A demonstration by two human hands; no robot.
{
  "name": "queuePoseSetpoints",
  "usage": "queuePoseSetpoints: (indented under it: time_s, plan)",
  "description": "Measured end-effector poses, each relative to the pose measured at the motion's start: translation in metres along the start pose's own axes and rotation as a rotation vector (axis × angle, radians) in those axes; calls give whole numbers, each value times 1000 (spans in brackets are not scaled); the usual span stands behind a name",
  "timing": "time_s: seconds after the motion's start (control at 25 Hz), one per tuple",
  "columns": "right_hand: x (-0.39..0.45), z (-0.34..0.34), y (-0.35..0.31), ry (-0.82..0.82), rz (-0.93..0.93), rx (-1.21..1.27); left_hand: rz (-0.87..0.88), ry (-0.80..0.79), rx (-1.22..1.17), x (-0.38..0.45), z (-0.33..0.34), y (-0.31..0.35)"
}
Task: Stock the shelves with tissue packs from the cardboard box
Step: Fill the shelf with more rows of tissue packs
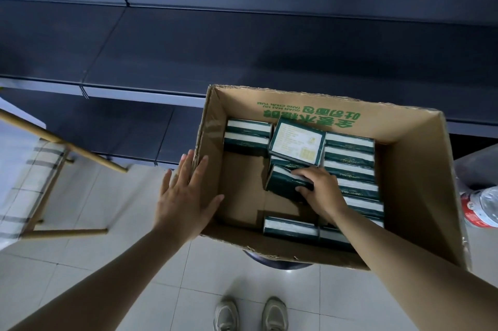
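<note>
Here the right hand (320,190) grips a tissue pack (285,182) beside bare box floor (left hand (186,193) flat on the cardboard box (420,169) edge).

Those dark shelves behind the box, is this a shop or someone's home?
Most likely a small shop or its stockroom. The long dark shelves look like retail racking, and the cardboard box holds many identical green tissue packs, bulk stock rather than household supply.

The plastic bottle (482,206) is cut off by the right edge; the small print on the tissue packs (350,169) cannot be read
</note>
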State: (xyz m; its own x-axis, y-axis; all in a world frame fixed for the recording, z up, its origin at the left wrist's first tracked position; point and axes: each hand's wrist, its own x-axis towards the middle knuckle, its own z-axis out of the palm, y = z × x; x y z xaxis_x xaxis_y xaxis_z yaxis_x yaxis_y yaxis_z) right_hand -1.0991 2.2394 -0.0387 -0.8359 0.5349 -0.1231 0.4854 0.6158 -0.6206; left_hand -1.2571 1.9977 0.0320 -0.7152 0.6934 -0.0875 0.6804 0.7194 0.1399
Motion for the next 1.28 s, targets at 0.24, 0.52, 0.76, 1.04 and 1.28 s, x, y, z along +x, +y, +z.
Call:
queuePoseSetpoints:
  time_s: [0.24, 0.52, 0.76, 1.04, 1.28]
  plan:
    - [-10, -48, -44, 46, -116, 127, 21, -18, 88, 2, -22, 12]
    - [-10, -171, -151, 18, -238, 211, 57, 221, -88, 18, -137, 66]
    - [-12, -315, -287, 134, -495, 88, 141, 547, -77, 42, -313, 71]
    - [9, -432, -444, 351, -666, -30, 196, 944, -84, 92, -492, 35]
    - [94, -440, -530, 602, -640, -90, 220, 925, -100, 166, -561, -24]
